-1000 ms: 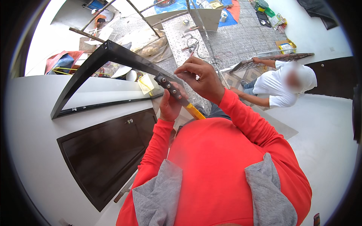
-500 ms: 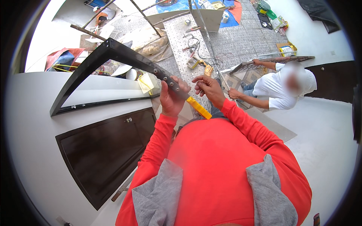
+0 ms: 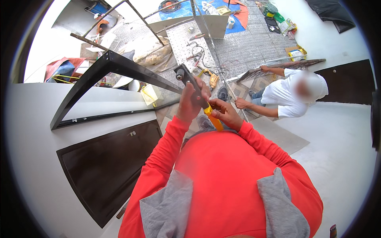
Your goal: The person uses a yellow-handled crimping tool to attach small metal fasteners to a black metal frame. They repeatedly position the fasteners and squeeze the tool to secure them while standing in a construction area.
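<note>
My left hand (image 3: 191, 99) is wrapped around a black strip (image 3: 194, 84) with a round metal fitting near its upper end. A yellow piece (image 3: 216, 121) sticks out from the strip's lower end, toward my red shirt. The thumb and fingers of my right hand (image 3: 226, 113) pinch this yellow piece near where it meets the black strip. Just beyond my left hand, an angled black bar frame (image 3: 137, 71) rises from the low white wall. Its near end passes behind the strip, and I cannot tell whether they touch.
On a spotted plank (image 3: 184, 43) lie hand tools and cables, with a yellow drill (image 3: 213, 79) at its near end. To the right, a co-worker (image 3: 278, 91) in white grips a long brown panel (image 3: 285, 67). Scaffold pipes (image 3: 145, 23) stand ahead; a dark door (image 3: 111, 158) is at left.
My right hand has moved down and left from open space onto the yellow piece. The black strip has turned in my left hand and now shows apart from the bar frame.
</note>
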### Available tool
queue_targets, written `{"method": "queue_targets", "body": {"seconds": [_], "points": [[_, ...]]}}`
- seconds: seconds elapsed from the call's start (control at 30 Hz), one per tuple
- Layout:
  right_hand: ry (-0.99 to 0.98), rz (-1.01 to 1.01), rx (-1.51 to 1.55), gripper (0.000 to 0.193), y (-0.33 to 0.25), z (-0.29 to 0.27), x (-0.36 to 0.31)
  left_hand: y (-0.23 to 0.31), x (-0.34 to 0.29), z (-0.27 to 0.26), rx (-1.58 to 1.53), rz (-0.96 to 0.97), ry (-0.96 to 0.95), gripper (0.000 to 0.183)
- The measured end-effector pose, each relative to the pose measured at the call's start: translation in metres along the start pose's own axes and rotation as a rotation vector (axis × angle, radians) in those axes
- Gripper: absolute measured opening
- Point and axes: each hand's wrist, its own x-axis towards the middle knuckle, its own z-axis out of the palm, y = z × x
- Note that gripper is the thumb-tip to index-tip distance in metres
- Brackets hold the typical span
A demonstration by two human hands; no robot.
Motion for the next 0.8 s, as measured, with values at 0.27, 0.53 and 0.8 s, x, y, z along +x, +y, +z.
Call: {"method": "queue_targets", "body": {"seconds": [0.27,0.53,0.8], "points": [[0.066,0.041,0.036,0.069,0.009,-0.020,-0.011,-0.005,0.022,0.019,0.087,-0.158,0.114,0.041],[0.060,0.038,0.069,0.071,0.023,-0.025,-0.016,-0.012,0.018,0.016,0.082,-0.158,0.074,0.039],[0.122,-0.132,-0.421,0.042,-0.010,-0.010,-0.026,-0.018,0.015,0.010,0.123,-0.158,0.114,0.038]]}}
